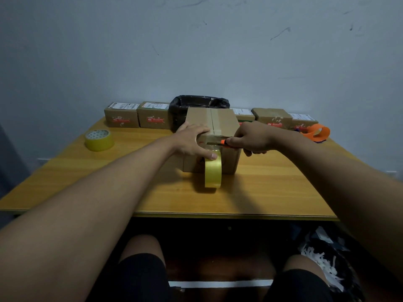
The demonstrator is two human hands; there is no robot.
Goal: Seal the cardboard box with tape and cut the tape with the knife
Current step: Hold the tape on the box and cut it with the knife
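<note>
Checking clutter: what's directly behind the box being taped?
Behind the cardboard box sits a black bag-lined bin, its lower part hidden by the box; small labelled boxes flank it.

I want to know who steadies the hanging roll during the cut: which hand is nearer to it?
Left. The left hand lies on the box, its thumb touching the top of the hanging tape roll. The right hand is right of and above the roll, holding the knife.

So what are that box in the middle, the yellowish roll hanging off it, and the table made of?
The box looks like plain brown cardboard: matte, with folded flaps. The roll seems to be glossy, translucent yellowish plastic packing tape; light shines off it. The table shows a smooth, orange-toned wood grain, possibly laminate rather than solid wood.
</note>
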